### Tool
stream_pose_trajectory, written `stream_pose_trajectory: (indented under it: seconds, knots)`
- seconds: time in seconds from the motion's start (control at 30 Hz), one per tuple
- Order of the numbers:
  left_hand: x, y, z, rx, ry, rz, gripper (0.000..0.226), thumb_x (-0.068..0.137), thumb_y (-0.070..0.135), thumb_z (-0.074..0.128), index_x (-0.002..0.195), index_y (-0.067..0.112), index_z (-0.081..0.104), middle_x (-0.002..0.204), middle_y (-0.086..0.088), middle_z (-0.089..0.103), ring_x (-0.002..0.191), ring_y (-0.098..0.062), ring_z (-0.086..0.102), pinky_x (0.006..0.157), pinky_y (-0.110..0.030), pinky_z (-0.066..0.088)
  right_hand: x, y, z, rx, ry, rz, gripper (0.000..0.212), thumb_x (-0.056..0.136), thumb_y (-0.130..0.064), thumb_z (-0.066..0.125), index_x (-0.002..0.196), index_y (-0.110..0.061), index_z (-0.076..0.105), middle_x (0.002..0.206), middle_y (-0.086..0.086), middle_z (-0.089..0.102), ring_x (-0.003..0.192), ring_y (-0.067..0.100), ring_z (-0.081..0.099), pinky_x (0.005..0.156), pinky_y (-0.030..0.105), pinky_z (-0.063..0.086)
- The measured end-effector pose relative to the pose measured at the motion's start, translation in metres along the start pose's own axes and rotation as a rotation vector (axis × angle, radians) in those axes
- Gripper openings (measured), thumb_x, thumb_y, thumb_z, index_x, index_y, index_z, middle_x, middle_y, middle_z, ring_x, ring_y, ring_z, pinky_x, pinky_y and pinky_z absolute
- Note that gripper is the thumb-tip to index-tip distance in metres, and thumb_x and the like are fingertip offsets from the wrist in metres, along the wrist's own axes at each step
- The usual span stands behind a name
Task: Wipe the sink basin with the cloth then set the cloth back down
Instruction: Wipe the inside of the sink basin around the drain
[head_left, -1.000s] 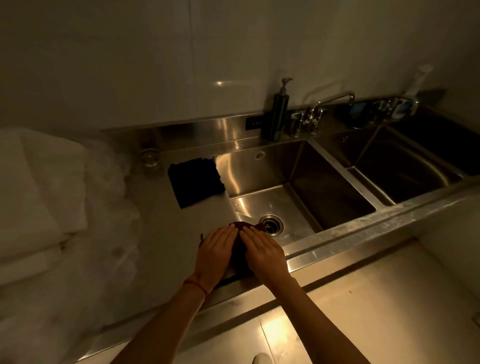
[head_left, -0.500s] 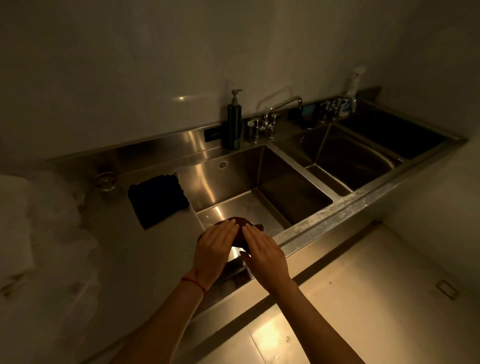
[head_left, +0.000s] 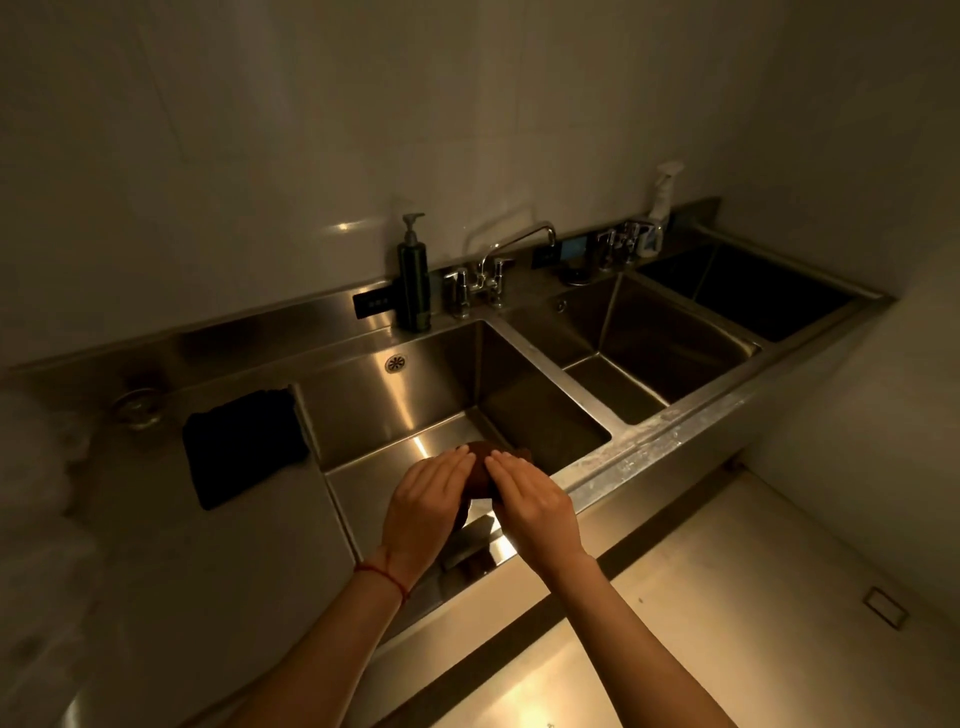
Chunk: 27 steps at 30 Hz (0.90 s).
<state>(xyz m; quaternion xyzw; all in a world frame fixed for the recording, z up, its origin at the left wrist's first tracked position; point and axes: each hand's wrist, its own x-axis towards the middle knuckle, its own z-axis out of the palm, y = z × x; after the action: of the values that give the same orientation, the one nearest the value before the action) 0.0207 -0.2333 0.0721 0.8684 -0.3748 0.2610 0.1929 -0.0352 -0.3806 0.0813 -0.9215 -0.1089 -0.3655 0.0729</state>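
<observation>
A dark brownish cloth (head_left: 479, 470) lies bunched on the floor of the left sink basin (head_left: 415, 395), near its front. My left hand (head_left: 427, 501) and my right hand (head_left: 530, 500) press down on it side by side with straight fingers. The two hands cover most of the cloth, and only its far edge and a strip between them show. The drain is hidden under the hands and the cloth.
A second, black cloth (head_left: 241, 447) lies on the steel counter left of the basin. A dark soap pump bottle (head_left: 413, 275) and a tap (head_left: 493, 270) stand behind the basin. Two more basins (head_left: 649, 338) extend to the right, with a spray bottle (head_left: 660, 208) behind them. White bundles (head_left: 36, 493) fill the far left.
The camera has lifted and swung right, so the basins sit more central. Both hands have stayed flat on the cloth, and the drain seen a second ago is now covered.
</observation>
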Motion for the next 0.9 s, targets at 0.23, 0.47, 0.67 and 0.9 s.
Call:
stream_pose_trajectory:
  seconds: [0.23,0.47,0.67,0.9]
  knots:
    - [0.049,0.047,0.029,-0.022,0.023,-0.014,0.056,0.047,0.005,0.092,0.1,-0.001,0.074,0.098,-0.013,0.076,0.09,-0.026,0.075,0.076,-0.039,0.061,0.002,0.067,-0.012,0.001,0.067,0.037,0.042,0.061,-0.011,0.085,0.099,-0.003,0.07,0.097,0.013,0.073,0.092,0.023,0.07,0.078,0.035,0.058]
    - [0.091,0.095,0.06,-0.067,-0.015,-0.047,0.063,0.044,0.006,0.094,0.103,0.002,0.073,0.101,-0.01,0.076,0.093,-0.022,0.074,0.081,-0.036,0.059,0.001,0.126,-0.03,0.005,0.119,0.064,0.036,0.065,-0.01,0.082,0.099,-0.004,0.071,0.097,0.011,0.074,0.094,0.022,0.069,0.079,0.033,0.056]
    - [0.121,0.123,0.083,-0.12,-0.035,-0.067,0.067,0.041,0.0,0.093,0.104,0.001,0.072,0.101,-0.011,0.076,0.094,-0.024,0.074,0.082,-0.037,0.058,-0.002,0.161,-0.039,-0.005,0.15,0.081,0.034,0.066,-0.009,0.081,0.098,-0.004,0.071,0.096,0.011,0.074,0.093,0.021,0.07,0.082,0.031,0.053]
    - [0.154,0.135,0.107,-0.241,0.009,0.055,0.046,0.056,-0.004,0.087,0.099,0.002,0.071,0.096,-0.01,0.075,0.091,-0.02,0.074,0.093,-0.024,0.047,0.0,0.197,-0.041,-0.014,0.178,0.125,0.035,0.066,-0.007,0.081,0.099,-0.003,0.071,0.096,0.012,0.074,0.092,0.022,0.07,0.078,0.034,0.057]
